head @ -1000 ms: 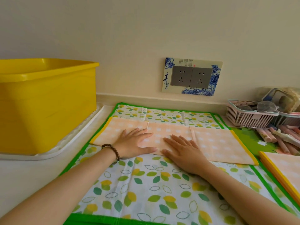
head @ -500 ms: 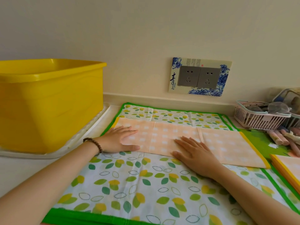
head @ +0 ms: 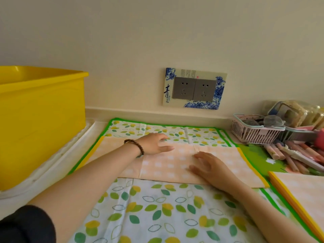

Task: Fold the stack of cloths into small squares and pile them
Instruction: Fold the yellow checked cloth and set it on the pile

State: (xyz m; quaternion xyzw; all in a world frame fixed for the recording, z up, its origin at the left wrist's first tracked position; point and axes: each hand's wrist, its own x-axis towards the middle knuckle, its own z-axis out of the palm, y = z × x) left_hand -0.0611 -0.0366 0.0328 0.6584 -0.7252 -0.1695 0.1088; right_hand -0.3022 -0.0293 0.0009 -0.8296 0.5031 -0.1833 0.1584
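Note:
A peach checked cloth (head: 168, 165) with yellow end borders lies folded into a long strip across a leaf-patterned mat (head: 157, 213). My left hand (head: 154, 143) rests flat on the strip's far edge near the middle, fingers pointing right. My right hand (head: 208, 168) presses flat on the strip just right of centre, beside a crease. Neither hand grips anything. At the right edge lies a stack of peach cloths (head: 303, 193) with yellow borders, partly cut off by the frame.
A big yellow tub (head: 40, 116) stands on a white tray (head: 52, 169) at the left. A pink basket (head: 254, 132), clear containers and several pens (head: 294, 155) crowd the back right. A wall socket (head: 194, 88) sits behind the mat.
My left hand slid from the strip's left part to its far edge near the middle. The right hand stayed on the cloth, shifting slightly right. The camera moved closer.

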